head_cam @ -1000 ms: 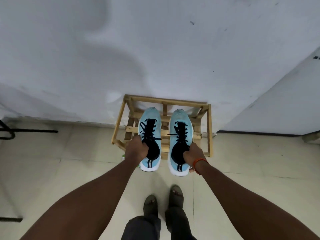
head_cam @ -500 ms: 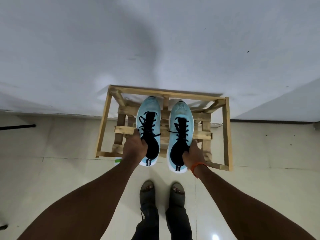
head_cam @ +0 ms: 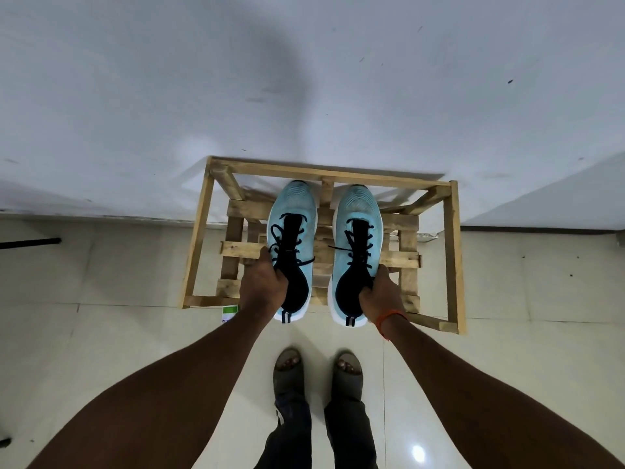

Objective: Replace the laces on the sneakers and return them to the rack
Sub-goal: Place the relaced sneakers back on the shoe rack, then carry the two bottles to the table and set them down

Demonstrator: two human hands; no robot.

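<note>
pale wall (head_cam: 304, 79) and tiled floor (head_cam: 101, 333) meet behind an open wooden rack (head_cam: 451, 258) that stands against the wall. over its slats, side by side with toes to the wall and heels past the front rail, are the light-blue left sneaker (head_cam: 297, 204) and right sneaker (head_cam: 358, 208), both threaded with black laces (head_cam: 287, 245). the left hand (head_cam: 265, 286) has its grip curled round the left sneaker's collar, and the right hand (head_cam: 382, 292) grips the right sneaker's collar the same way.
</note>
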